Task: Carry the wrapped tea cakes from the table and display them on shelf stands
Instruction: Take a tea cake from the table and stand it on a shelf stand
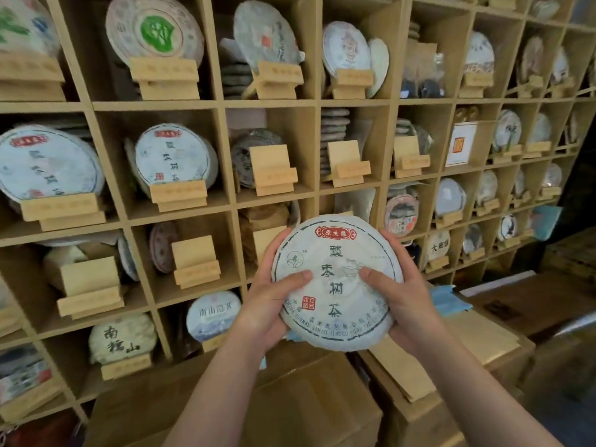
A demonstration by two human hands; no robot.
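I hold a round tea cake (335,269) wrapped in white paper with a red label and dark characters, upright and facing me, in front of the shelf. My left hand (274,298) grips its left edge, thumb on the face. My right hand (398,291) grips its right edge the same way. Bare wooden stands sit in nearby cubbies: one (272,171) above the cake, one (195,262) to its left, one (346,164) up right, and one (266,241) partly hidden behind the cake.
A wooden grid shelf (225,201) fills the wall, most cubbies holding wrapped cakes on stands, such as one (174,158) with the same label. Cardboard boxes (309,398) stand below my arms and to the right. Blue paper (446,300) lies on a box.
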